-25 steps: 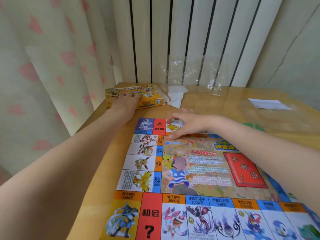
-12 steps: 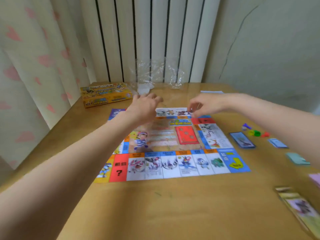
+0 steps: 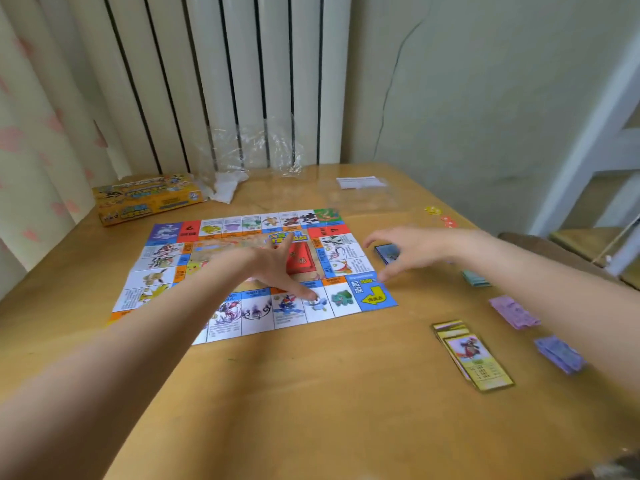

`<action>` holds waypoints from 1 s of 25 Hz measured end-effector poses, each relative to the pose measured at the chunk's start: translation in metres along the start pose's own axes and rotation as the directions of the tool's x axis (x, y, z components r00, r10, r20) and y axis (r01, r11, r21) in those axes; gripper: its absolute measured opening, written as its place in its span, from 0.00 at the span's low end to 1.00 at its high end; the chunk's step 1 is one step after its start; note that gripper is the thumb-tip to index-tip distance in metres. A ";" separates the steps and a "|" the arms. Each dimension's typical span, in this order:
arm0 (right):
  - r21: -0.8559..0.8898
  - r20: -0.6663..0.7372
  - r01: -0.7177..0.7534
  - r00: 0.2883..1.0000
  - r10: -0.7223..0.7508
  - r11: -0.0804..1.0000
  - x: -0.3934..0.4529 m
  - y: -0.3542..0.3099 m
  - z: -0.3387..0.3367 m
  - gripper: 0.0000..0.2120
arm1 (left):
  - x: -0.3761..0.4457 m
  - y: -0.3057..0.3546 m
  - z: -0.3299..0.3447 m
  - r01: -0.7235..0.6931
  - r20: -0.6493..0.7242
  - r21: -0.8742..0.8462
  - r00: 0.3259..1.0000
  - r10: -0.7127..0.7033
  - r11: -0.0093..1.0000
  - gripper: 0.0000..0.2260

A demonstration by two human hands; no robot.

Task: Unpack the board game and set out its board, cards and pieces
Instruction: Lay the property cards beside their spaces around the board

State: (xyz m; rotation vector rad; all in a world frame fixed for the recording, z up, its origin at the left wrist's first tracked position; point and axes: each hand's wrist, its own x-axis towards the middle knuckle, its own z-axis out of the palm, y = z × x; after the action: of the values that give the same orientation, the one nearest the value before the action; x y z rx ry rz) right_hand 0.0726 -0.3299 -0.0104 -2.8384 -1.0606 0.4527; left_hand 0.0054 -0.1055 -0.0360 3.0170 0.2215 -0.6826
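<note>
Board, colourful paper sheet (image 3: 242,271), now lies flat mid-table, box left behind at 11 o'clock. Your left hand (image 3: 277,268) spreads open on it; your right hand (image 3: 412,251), empty, fingers loosely curled, reaches the blue card stack (image 3: 386,253) at 3 o'clock. Cards next.

Smooth, satin-finished light wooden table (image 3: 311,393); thin glossy colourful paper game board (image 3: 242,268); crinkled clear plastic wrap (image 3: 256,147), upper centre.

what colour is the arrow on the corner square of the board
Yellow, on a blue square; the arrow sits at the board corner nearest the right hand, in the head view.
</note>
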 end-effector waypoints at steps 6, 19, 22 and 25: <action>-0.043 0.114 0.039 0.993 -0.033 0.998 0.011 -0.019 0.019 0.30 | 0.003 -0.011 0.003 -0.024 0.020 0.017 1.000 0.024 1.000 0.57; 0.050 -0.068 0.017 0.998 -0.013 0.999 0.007 -0.014 -0.019 0.18 | -0.010 0.013 -0.004 -0.234 -0.337 -0.201 0.928 0.157 0.951 0.42; -0.011 -0.094 -0.045 0.995 0.044 0.999 -0.005 0.005 -0.027 0.13 | -0.009 0.053 -0.004 -0.447 -0.515 -0.223 0.808 0.285 0.866 0.26; -0.009 0.004 -0.062 0.998 0.062 0.998 -0.016 0.020 -0.021 0.05 | -0.009 0.088 0.006 -0.528 -0.485 -0.260 0.795 0.364 0.808 0.15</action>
State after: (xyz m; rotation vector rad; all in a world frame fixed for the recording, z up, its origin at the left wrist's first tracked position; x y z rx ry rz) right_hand 0.0802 -0.3546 0.0102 -2.8866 -0.9802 0.4607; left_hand 0.0079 -0.1946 -0.0366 2.6232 -0.3289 0.0549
